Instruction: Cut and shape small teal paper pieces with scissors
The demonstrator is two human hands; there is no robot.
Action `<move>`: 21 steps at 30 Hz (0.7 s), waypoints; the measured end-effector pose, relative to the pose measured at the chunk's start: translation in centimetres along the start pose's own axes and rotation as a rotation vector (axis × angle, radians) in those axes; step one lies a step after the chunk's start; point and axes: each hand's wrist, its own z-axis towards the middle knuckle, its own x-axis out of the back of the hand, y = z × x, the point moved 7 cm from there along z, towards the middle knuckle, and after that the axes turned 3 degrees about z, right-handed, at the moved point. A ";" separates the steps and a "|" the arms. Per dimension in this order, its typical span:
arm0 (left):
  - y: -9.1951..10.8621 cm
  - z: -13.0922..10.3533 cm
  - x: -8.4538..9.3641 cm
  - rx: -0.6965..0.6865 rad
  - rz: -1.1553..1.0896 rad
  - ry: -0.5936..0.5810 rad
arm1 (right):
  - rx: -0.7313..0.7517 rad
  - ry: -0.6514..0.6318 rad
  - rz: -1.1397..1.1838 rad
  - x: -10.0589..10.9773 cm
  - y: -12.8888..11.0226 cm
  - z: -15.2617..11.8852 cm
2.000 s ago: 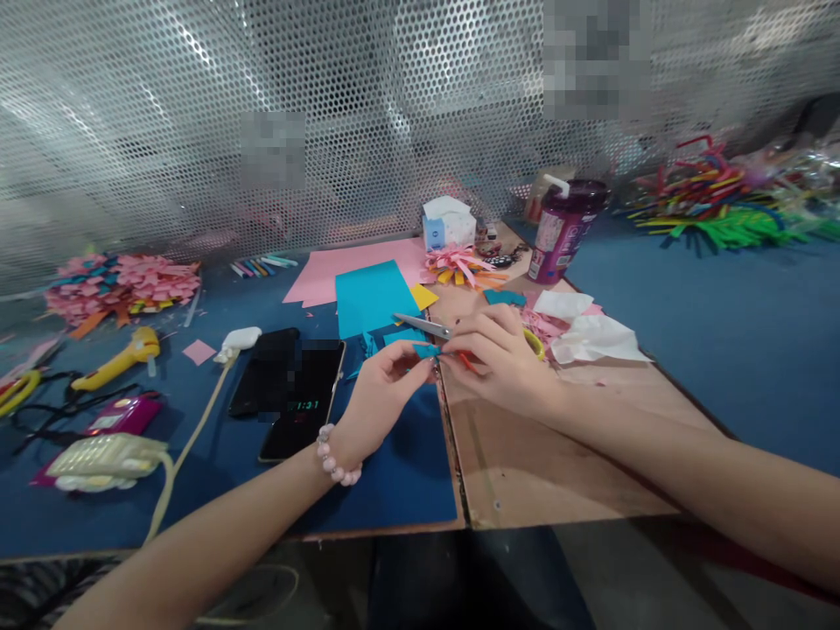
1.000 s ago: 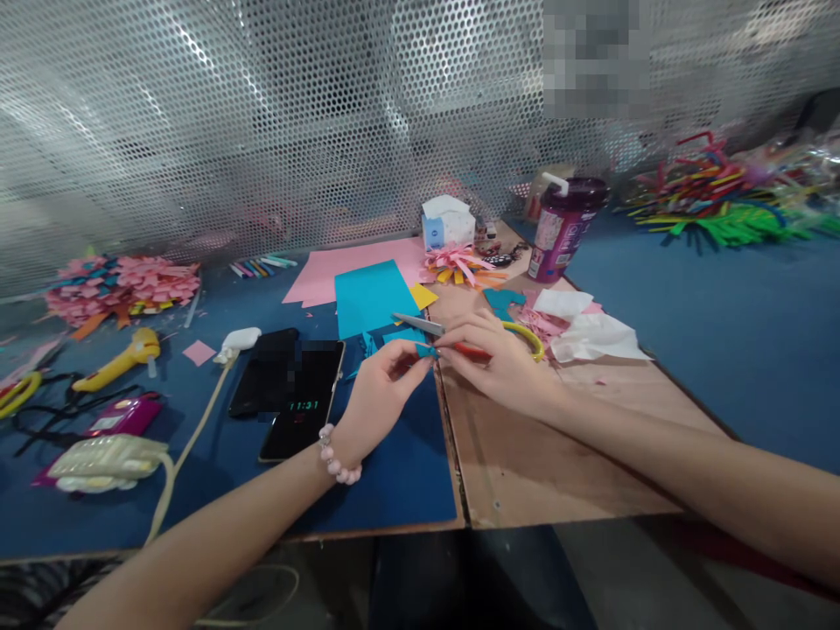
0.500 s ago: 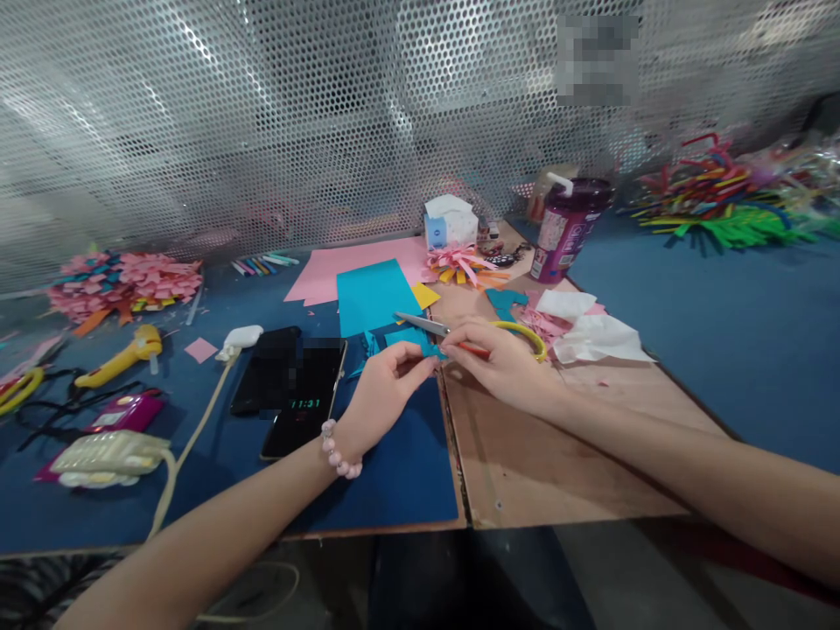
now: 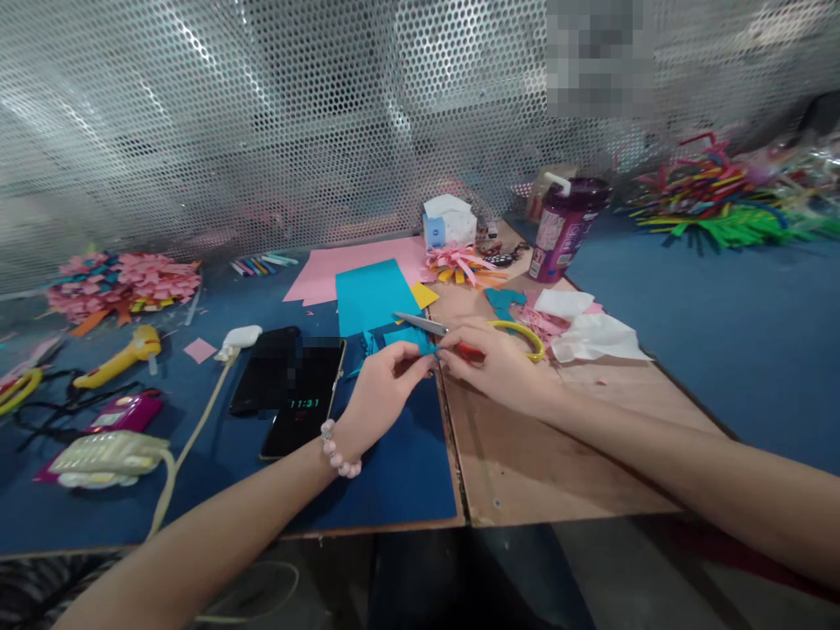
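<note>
A small piece of blue paper (image 4: 425, 346) is pinched at its near edge between the thumb and finger of my left hand (image 4: 384, 385). My right hand (image 4: 492, 363) meets it there, fingertips closed on the paper's right end. Scissors with yellow-orange handles (image 4: 535, 337) lie beneath and behind my right hand, blades pointing left; part of them is covered by the fingers. Just beyond are small blue cut pieces (image 4: 400, 336) and a large blue sheet (image 4: 374, 293), which rests on pink sheets (image 4: 321, 269).
Two phones (image 4: 305, 402) lie left of my left wrist, near a white charger (image 4: 241, 339) and cable. A yellow glue gun (image 4: 122, 359) and power strip (image 4: 108, 455) are farther left. Crumpled white tissue (image 4: 594, 339), a purple cup (image 4: 568, 229) and a tissue box (image 4: 450, 226) stand or lie at right and back.
My right fingertips have shifted slightly left and closed on the paper's end next to my left fingertips. The left hand and scissors have hardly moved.
</note>
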 end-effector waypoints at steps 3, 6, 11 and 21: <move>0.0 -0.1 -0.1 0.006 0.001 -0.008 | -0.026 -0.019 0.064 0.1 -0.1 0.0; 0.0 -0.2 -0.2 -0.003 0.020 -0.018 | -0.043 -0.035 0.116 0.3 -0.2 0.1; 0.2 -0.1 -0.2 -0.033 0.009 -0.027 | -0.041 -0.036 0.130 0.2 0.1 0.2; 0.3 -0.3 -0.5 -0.085 -0.010 -0.047 | 0.243 0.155 -0.156 1.0 -2.4 -0.5</move>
